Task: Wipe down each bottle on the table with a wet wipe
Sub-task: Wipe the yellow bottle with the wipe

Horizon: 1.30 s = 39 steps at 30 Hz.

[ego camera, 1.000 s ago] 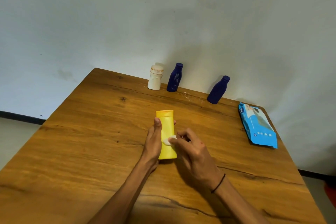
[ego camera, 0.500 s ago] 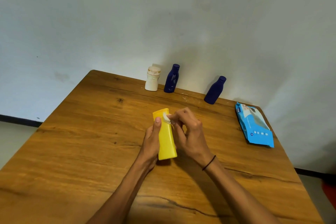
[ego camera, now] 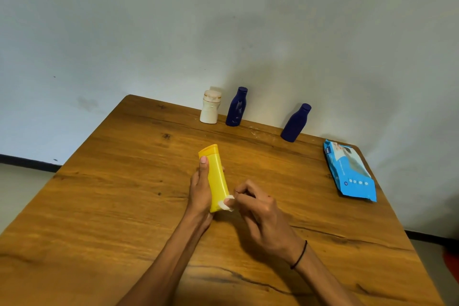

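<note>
Left grip (ego camera: 201, 190) round yellow bottle (ego camera: 218, 179)

Left hand (ego camera: 200, 191) grips the yellow bottle (ego camera: 217, 179); right hand (ego camera: 260, 211) presses a wet wipe (ego camera: 227, 202) at its base.

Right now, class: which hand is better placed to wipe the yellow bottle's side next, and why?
The right hand: it already pinches the wipe against the yellow bottle. The left hand grips the bottle.

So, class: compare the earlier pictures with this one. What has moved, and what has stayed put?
The right hand has slid the wet wipe from the cap end of the yellow bottle down to its base. The left hand still grips the bottle. The white bottle, both blue bottles and the wipes pack haven't moved.
</note>
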Tool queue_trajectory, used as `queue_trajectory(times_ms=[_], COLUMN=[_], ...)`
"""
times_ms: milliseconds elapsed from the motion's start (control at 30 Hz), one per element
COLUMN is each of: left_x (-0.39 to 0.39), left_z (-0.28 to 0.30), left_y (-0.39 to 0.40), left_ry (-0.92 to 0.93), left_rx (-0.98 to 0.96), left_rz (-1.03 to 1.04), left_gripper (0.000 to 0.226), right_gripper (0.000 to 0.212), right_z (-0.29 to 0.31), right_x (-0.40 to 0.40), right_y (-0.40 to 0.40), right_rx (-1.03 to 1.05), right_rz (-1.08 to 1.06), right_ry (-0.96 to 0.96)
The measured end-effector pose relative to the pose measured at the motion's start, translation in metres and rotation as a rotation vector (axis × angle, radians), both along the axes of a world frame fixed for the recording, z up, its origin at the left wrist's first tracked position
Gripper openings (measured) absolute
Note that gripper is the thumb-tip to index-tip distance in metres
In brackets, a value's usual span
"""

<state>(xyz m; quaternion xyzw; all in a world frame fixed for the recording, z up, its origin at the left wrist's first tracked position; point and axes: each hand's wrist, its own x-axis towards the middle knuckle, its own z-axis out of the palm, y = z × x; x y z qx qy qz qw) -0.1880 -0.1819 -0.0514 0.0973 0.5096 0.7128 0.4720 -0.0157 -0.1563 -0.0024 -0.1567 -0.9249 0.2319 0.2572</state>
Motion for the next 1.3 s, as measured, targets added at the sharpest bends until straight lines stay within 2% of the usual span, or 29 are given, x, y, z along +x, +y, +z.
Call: queue_trajectory(times_ms=[133, 267, 367, 567, 700, 800, 900, 1067, 1200, 1300], left_x=[0.001, 0.001, 0.003, 0.008, 0.009, 0.012, 0.01, 0.005, 0.008, 0.007], left_z=[0.0, -0.001, -0.002, -0.005, -0.004, -0.004, -0.004, -0.006, -0.003, -0.004], left_y=[0.0, 0.001, 0.0, -0.001, -0.003, -0.003, -0.002, 0.001, 0.0, -0.002], left_ry=[-0.029, -0.01, 0.024, -0.003, 0.077, 0.181, 0.179, 0.206, 0.168, 0.123], left_rx=[-0.016, -0.021, -0.001, 0.022, 0.075, 0.045, 0.053, 0.093, 0.113, 0.097], left_rz=[0.036, 0.03, -0.024, -0.117, -0.26, -0.341, -0.301, -0.191, -0.229, -0.25], left_gripper=[0.076, 0.071, 0.076, 0.093, 0.09, 0.086, 0.075, 0.087, 0.075, 0.063], right_gripper=[0.026, 0.026, 0.024, 0.021, 0.014, 0.014, 0.013, 0.015, 0.013, 0.015], right_z=[0.0, -0.001, -0.006, 0.003, 0.012, 0.013, 0.009, -0.001, -0.003, -0.001], right_x=[-0.002, -0.002, -0.005, -0.03, -0.049, -0.059, -0.06, -0.058, -0.061, -0.063], right_y=[0.0, 0.0, -0.002, 0.003, 0.016, 0.019, 0.015, 0.01, 0.006, 0.01], right_rx=[0.07, 0.247, 0.262, 0.119, -0.209, -0.358, -0.264, -0.116, 0.015, 0.032], right_rz=[0.015, 0.045, -0.058, -0.213, -0.362, -0.364, -0.348, -0.341, -0.344, -0.366], right_ry=[0.015, -0.004, 0.013, 0.125, 0.321, 0.34, 0.283, 0.201, 0.152, 0.159])
